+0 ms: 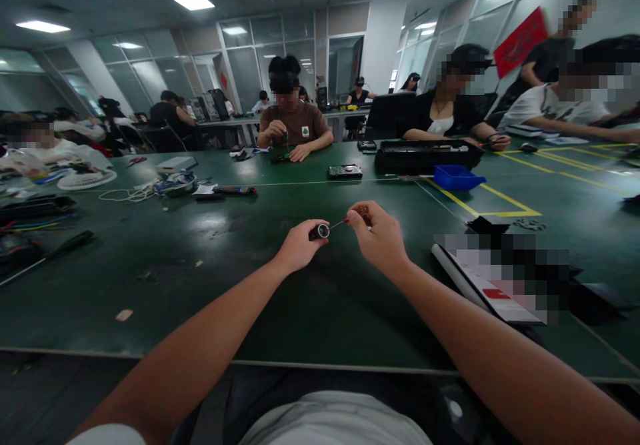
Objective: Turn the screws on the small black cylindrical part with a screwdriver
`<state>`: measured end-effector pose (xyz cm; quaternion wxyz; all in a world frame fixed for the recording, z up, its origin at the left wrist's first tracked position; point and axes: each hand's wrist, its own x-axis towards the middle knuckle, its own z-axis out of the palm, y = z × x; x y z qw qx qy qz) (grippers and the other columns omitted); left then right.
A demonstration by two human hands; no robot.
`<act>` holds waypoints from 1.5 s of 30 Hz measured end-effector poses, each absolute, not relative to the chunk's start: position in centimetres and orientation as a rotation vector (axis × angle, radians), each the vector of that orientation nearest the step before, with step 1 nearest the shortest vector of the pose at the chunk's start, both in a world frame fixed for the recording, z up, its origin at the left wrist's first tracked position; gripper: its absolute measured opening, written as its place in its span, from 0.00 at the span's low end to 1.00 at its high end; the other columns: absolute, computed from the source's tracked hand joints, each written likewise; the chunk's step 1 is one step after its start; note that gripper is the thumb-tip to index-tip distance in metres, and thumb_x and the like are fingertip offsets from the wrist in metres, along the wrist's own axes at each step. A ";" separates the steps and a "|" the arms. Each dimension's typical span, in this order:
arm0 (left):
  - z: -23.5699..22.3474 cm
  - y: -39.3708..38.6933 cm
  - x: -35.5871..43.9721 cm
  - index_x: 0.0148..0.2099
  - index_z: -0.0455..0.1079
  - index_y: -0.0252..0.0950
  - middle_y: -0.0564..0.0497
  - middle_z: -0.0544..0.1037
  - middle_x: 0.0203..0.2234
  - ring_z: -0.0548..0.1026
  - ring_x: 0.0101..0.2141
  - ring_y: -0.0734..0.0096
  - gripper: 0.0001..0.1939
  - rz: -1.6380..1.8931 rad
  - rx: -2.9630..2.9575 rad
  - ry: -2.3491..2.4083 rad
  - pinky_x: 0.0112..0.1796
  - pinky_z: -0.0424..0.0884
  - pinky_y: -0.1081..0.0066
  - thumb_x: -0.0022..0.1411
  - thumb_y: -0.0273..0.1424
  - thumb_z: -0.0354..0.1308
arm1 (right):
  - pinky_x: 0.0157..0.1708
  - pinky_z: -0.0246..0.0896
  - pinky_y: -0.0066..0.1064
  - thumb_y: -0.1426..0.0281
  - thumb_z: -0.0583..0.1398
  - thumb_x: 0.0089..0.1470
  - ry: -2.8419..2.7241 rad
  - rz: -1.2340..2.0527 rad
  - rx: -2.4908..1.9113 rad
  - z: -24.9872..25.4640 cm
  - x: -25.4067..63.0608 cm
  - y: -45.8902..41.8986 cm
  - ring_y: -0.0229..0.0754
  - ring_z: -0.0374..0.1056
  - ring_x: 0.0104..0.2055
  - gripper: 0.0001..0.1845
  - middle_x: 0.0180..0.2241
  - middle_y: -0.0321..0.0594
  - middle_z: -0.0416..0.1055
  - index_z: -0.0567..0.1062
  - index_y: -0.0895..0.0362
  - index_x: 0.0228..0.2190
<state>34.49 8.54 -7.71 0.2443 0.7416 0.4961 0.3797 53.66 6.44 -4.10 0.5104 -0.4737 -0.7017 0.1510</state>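
Observation:
My left hand point(301, 245) is closed around a small dark cylindrical part point(323, 231) with a pale ring on the end that faces me. My right hand point(379, 235) pinches a thin screwdriver point(339, 224), with a bit of red showing at the fingertips. Its metal shaft slants down to the left, toward the ringed end. Whether the tip touches the part is too small to tell. Both hands are above the middle of the green table point(320, 325), and my right fingers hide most of the screwdriver's handle.
Ahead lie a hard drive point(345, 171), a long black housing point(427, 156) and a blue tray point(457, 177). A white-and-black panel point(493, 285) is near my right forearm. At left are a long screwdriver point(70, 246) and a white cable point(131, 193). A co-worker point(295, 121) sits opposite.

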 end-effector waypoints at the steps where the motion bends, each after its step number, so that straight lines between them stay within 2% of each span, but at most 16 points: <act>1: -7.7 8.5 34.4 0.53 0.74 0.38 0.46 0.78 0.51 0.74 0.52 0.58 0.21 1.038 2.033 1.358 0.57 0.65 0.57 0.57 0.25 0.65 | 0.36 0.64 0.37 0.62 0.56 0.62 -1.683 0.368 -1.143 -4.1 53.7 6.5 0.45 0.74 0.34 0.10 0.32 0.42 0.78 0.74 0.54 0.36; 9: -8.0 8.7 33.9 0.55 0.74 0.40 0.48 0.78 0.51 0.74 0.53 0.59 0.20 1.041 2.061 1.310 0.58 0.64 0.59 0.59 0.29 0.64 | 0.37 0.65 0.37 0.60 0.57 0.61 -1.644 0.476 -1.090 -4.5 53.7 6.8 0.45 0.75 0.35 0.11 0.32 0.41 0.79 0.74 0.54 0.37; 15: -7.9 8.5 33.8 0.54 0.75 0.39 0.47 0.78 0.52 0.74 0.53 0.59 0.20 1.022 2.111 1.326 0.57 0.65 0.59 0.59 0.29 0.65 | 0.28 0.57 0.34 0.53 0.62 0.55 -1.664 0.290 -1.252 -4.2 53.9 6.6 0.41 0.66 0.24 0.18 0.21 0.36 0.72 0.72 0.54 0.25; 21: -7.9 8.6 33.5 0.55 0.74 0.40 0.48 0.78 0.51 0.74 0.52 0.58 0.20 1.042 2.121 1.376 0.56 0.65 0.59 0.59 0.29 0.64 | 0.34 0.61 0.35 0.63 0.56 0.59 -1.749 0.435 -1.139 -4.5 54.0 6.9 0.43 0.72 0.32 0.09 0.30 0.39 0.76 0.72 0.54 0.38; 26: -7.8 8.5 33.6 0.55 0.74 0.40 0.47 0.78 0.50 0.74 0.51 0.59 0.20 1.013 2.146 1.379 0.55 0.67 0.59 0.59 0.30 0.64 | 0.29 0.55 0.35 0.57 0.53 0.62 -1.767 0.377 -1.253 -4.1 53.9 6.9 0.43 0.69 0.27 0.16 0.25 0.38 0.74 0.74 0.53 0.32; 28: -7.7 8.4 33.6 0.54 0.74 0.41 0.47 0.79 0.50 0.75 0.51 0.58 0.20 0.985 2.158 1.383 0.54 0.67 0.59 0.59 0.30 0.64 | 0.29 0.54 0.35 0.59 0.52 0.63 -1.761 0.353 -1.259 -4.1 53.9 6.8 0.43 0.68 0.27 0.15 0.26 0.38 0.74 0.74 0.53 0.34; 31: -7.6 8.4 33.7 0.54 0.74 0.41 0.47 0.79 0.49 0.75 0.50 0.58 0.20 0.979 2.161 1.396 0.54 0.67 0.59 0.59 0.30 0.65 | 0.31 0.56 0.35 0.63 0.51 0.63 -1.760 0.405 -1.203 -4.2 53.9 6.7 0.44 0.69 0.30 0.13 0.29 0.39 0.75 0.72 0.53 0.43; 35: -7.6 8.4 33.7 0.54 0.74 0.40 0.47 0.79 0.49 0.75 0.50 0.58 0.20 1.000 2.169 1.392 0.53 0.67 0.60 0.59 0.30 0.65 | 0.32 0.57 0.35 0.60 0.49 0.65 -1.776 0.414 -1.190 -4.4 53.9 6.6 0.44 0.69 0.30 0.16 0.28 0.38 0.73 0.73 0.52 0.40; 39: -7.4 8.3 33.8 0.54 0.74 0.40 0.47 0.79 0.49 0.75 0.49 0.58 0.20 0.990 2.172 1.395 0.53 0.67 0.60 0.59 0.30 0.65 | 0.36 0.62 0.37 0.61 0.53 0.62 -1.632 0.501 -1.168 -4.7 53.7 7.1 0.44 0.70 0.32 0.14 0.30 0.39 0.74 0.70 0.53 0.46; 41: -7.3 8.2 33.8 0.55 0.74 0.40 0.47 0.79 0.49 0.75 0.49 0.58 0.20 0.996 2.169 1.402 0.54 0.67 0.60 0.59 0.30 0.64 | 0.37 0.66 0.38 0.60 0.56 0.59 -1.495 0.644 -1.127 -5.1 53.6 7.7 0.44 0.71 0.33 0.13 0.31 0.40 0.75 0.70 0.54 0.43; 43: -7.2 8.2 33.8 0.55 0.74 0.40 0.46 0.79 0.48 0.75 0.49 0.59 0.21 1.009 2.178 1.404 0.53 0.67 0.60 0.59 0.30 0.64 | 0.38 0.68 0.39 0.56 0.57 0.58 -1.386 0.793 -1.058 -5.6 53.7 8.4 0.43 0.71 0.33 0.14 0.32 0.41 0.74 0.71 0.54 0.36; 45: -7.0 8.2 33.8 0.56 0.73 0.40 0.46 0.79 0.47 0.75 0.48 0.59 0.20 1.033 2.208 1.394 0.53 0.66 0.59 0.60 0.30 0.64 | 0.37 0.71 0.40 0.55 0.56 0.57 -1.269 0.967 -1.021 -6.1 54.0 9.1 0.43 0.71 0.32 0.14 0.31 0.41 0.73 0.70 0.53 0.34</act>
